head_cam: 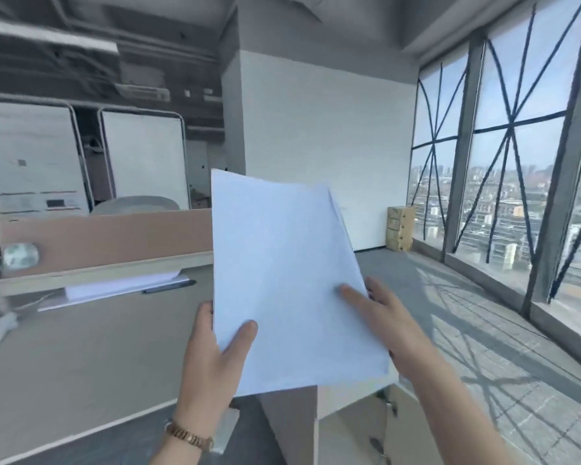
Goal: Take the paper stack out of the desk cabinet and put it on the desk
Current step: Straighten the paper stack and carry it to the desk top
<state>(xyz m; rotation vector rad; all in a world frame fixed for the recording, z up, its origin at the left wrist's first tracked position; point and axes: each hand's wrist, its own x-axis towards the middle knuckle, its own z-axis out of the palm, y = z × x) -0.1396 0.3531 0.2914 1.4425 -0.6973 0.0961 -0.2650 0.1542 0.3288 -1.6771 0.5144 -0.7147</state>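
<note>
- My left hand [215, 360] grips the paper stack [289, 280] at its lower left edge, thumb pressed flat on the top sheet and the fingers out of sight behind.
- My right hand [386, 317] clasps the stack's right edge, thumb lying across the face of the paper, the other fingers curled behind it.
- I see a gold bracelet [188, 436] on the left wrist.
- The stack is held up in the air in front of me, tilted back, its sheets slightly fanned at the upper right corner; it touches neither furniture nor floor.
- It hangs above the right end of the desk [81, 357], over the corner where the desk cabinet [349, 417] stands below.
- I can see the cabinet only in part, under the stack's bottom edge: a pale panel and a darker side. I cannot tell what is inside it from here.
- On the desk, far from me, another sheaf of white sheets [121, 285] lies flat beside a dark pen [168, 287], just under the pinkish divider screen [104, 236].
- At the desk's left edge the things are too blurred for me to name.
- By the window [503, 182], stacked cardboard boxes [399, 228] stand closed against the white wall [326, 135].
</note>
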